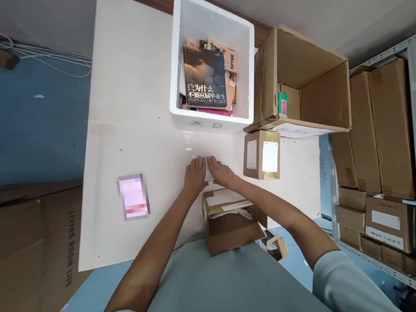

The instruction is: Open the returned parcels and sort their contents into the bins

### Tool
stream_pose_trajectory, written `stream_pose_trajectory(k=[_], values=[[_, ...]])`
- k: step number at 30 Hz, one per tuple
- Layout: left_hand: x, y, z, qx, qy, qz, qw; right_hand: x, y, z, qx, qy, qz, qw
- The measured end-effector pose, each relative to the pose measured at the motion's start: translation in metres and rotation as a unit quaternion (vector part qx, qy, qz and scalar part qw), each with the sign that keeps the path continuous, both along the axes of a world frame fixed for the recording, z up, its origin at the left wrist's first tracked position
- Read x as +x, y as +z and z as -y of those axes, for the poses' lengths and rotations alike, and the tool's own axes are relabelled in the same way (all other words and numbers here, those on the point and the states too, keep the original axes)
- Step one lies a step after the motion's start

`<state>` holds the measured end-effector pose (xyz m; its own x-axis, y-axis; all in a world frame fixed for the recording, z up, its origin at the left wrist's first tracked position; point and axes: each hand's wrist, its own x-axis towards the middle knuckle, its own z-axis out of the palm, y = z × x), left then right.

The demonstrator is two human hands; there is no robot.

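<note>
My left hand (195,175) and my right hand (221,170) lie side by side on the white table, palms down, fingers stretched forward with the thumbs close together. Both look open and flat; anything thin under them is hidden. A shiny patch, perhaps clear film or tape, shows just beyond the fingertips. Below my wrists, against my body, stands an opened brown cardboard box (222,234) with raised flaps. Ahead of my hands sits a white foam box (252,62) holding books, with a dark-covered book (205,76) on top.
To the right are a small closed carton (262,155) with white labels and a large open carton (323,96) with a green item inside. A pink, blurred-out card (134,197) lies on the table's left. Shelves of boxes (393,127) stand far right; a big carton (29,258) is left.
</note>
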<state>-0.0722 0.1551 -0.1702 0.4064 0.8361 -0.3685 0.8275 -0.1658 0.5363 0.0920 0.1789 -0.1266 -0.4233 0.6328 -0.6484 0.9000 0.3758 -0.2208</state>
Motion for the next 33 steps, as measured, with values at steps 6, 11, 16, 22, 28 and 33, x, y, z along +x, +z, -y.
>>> stream_pose_trajectory(k=[6,11,16,22,28,33], values=[[0.003,0.011,0.009,-0.044,0.046,0.013,0.998,-0.014,0.010,-0.004,-0.010,0.042,0.013,0.999],[0.001,0.030,-0.001,-0.052,0.033,0.003,0.998,-0.008,0.030,-0.013,-0.016,0.044,-0.031,0.998],[-0.011,0.096,-0.011,0.004,0.031,0.029,0.999,0.012,0.086,-0.015,0.047,-0.013,-0.116,0.992],[-0.003,0.219,0.048,0.087,0.030,0.110,0.990,0.044,0.184,0.066,0.155,-0.111,-0.243,0.951],[0.028,0.233,0.140,0.045,-0.014,0.147,0.988,0.079,0.185,0.181,0.132,-0.172,-0.236,0.947],[0.050,0.183,0.160,0.036,-0.043,0.067,0.996,0.087,0.141,0.210,0.111,-0.214,-0.180,0.954]])
